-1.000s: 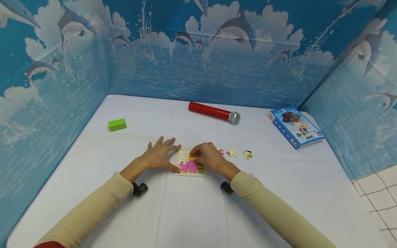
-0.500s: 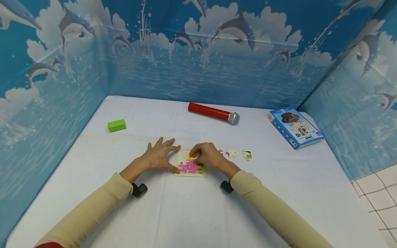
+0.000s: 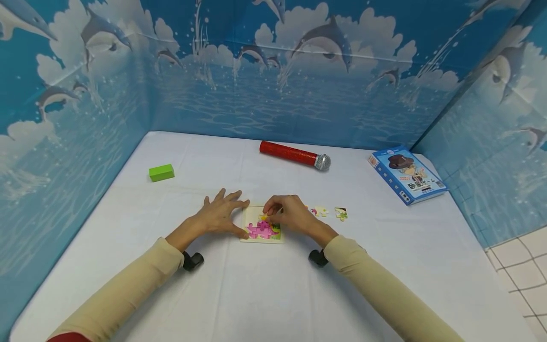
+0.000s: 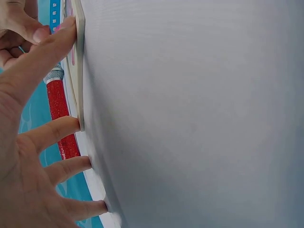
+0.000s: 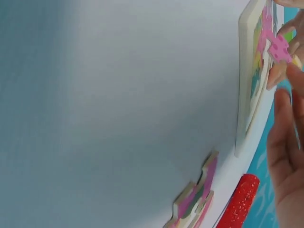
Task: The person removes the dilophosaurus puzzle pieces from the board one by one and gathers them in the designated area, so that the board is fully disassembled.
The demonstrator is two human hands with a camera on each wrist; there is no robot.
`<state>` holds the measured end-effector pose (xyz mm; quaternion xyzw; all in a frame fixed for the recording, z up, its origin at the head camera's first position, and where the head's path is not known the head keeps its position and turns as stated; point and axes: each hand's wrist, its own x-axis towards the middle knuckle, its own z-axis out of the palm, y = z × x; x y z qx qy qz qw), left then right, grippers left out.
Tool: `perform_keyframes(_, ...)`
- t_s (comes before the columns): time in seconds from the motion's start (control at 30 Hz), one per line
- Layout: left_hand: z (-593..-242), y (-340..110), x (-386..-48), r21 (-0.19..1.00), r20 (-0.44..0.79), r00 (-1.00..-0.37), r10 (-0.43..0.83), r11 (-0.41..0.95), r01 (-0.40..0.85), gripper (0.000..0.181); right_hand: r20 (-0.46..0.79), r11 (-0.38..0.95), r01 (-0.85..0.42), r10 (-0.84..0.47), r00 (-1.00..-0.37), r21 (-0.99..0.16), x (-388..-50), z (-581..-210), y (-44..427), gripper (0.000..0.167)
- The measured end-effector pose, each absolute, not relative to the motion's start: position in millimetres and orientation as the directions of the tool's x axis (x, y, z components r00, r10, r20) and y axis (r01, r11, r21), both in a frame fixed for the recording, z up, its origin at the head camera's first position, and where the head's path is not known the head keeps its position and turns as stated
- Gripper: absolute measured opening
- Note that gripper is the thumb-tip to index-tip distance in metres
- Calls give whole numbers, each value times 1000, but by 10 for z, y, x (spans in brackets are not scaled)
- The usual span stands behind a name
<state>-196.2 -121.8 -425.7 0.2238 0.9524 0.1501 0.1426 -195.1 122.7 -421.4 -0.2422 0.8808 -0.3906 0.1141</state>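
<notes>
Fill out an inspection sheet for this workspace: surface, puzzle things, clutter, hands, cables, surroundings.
Surface: white table covering, lightly creased.
Puzzle things: puzzle board partly filled, mostly pink near its lower edge; loose pieces lie to its right.
Clutter: green block at far left, red microphone behind the board, blue box at far right.
Hands: left hand spread, thumb and index finger at the board's left side; right hand pinches a pink-and-yellow piece over the board.
Cables: nothing seen.
Surroundings: blue dolphin-print sheet behind and at both sides; white tiles at lower right.
</notes>
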Motion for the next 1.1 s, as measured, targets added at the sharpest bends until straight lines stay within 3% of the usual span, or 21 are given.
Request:
perform_keyframes(0.3, -4266, -1214, -1954, 343, -208, -858, 470, 857, 386, 99, -43, 486, -236, -496, -867, -841, -1913, -4084, 1627, 11)
perform_keyframes(0.43, -4272, -1222, -1955, 339, -201, -859, 471, 856, 390, 99, -133, 502, -152, -486, -864, -852, -1887, -4021, 1964, 14)
perform_keyframes(0.73, -4254, -1239, -1943, 325, -201, -860, 470, 860, 394, 100, -276, 643, -31, -370, -887, -765, -1817, -4007, 2445, 18)
perform_keyframes(1.1, -4259, -1234, -1941, 331, -191, -858, 476, 854, 400, 100, -206, 759, -58, -248, -947, -649, -1789, -4166, 2394, 9)
